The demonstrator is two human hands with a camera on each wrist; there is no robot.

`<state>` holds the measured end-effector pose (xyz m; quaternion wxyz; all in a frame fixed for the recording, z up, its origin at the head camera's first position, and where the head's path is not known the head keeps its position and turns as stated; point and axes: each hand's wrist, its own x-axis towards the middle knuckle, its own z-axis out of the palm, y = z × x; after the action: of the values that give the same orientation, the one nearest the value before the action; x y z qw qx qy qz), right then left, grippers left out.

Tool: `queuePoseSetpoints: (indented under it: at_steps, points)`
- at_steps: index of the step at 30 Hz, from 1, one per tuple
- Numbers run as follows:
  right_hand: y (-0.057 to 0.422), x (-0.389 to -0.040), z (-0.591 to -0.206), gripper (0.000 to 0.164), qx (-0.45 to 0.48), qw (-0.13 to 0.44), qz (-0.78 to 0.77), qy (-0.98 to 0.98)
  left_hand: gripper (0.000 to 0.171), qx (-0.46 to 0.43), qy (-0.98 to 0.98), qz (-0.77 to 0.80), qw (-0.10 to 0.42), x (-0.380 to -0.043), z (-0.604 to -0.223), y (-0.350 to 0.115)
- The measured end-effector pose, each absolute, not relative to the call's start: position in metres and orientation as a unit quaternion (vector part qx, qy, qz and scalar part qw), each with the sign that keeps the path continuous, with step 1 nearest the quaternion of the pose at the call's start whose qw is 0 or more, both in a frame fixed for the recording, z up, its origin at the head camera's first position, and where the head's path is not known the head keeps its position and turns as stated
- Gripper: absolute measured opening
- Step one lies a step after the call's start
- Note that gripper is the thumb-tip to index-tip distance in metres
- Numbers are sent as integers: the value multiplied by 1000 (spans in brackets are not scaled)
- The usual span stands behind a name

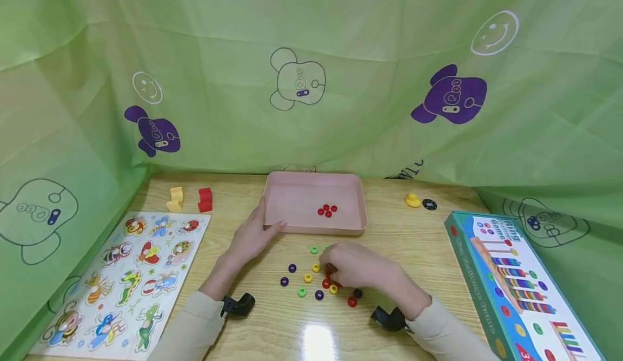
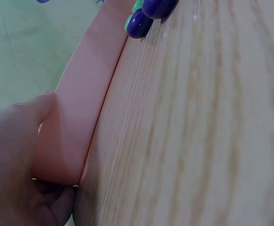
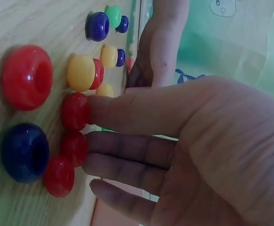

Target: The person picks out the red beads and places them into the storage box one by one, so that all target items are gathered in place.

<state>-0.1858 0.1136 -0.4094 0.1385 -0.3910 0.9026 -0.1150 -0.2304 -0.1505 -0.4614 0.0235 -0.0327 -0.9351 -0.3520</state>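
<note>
A shallow pink tray (image 1: 316, 230) lies at the back of the table with several red ring beads (image 1: 327, 210) in it. My left hand (image 1: 250, 236) grips the tray's front left corner; in the left wrist view, its thumb is over the rim and the other fingers are curled low at the corner. My right hand (image 1: 357, 266) is down among loose beads in front of the tray. The right wrist view shows its thumb and fingertips pinching at red beads (image 3: 74, 149) on the tabletop. Yellow (image 1: 308, 278), green (image 1: 302, 291) and purple beads (image 1: 319, 295) lie around them.
At the left is an insect puzzle board (image 1: 121, 280), with a yellow block (image 1: 176, 198) and a red block (image 1: 205, 199) behind it. A ring game box (image 1: 525, 290) stands at the right. A yellow duck (image 1: 412, 201) and black chip (image 1: 430, 204) lie back right.
</note>
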Motion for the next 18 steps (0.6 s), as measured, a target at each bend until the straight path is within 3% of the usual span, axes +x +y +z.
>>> queuePoseSetpoints:
  at_steps: [18]
  points:
    - [103, -192, -405, 13, -378, 122, -126, 909, 94, -30, -937, -347, 24, -228, -460, -150]
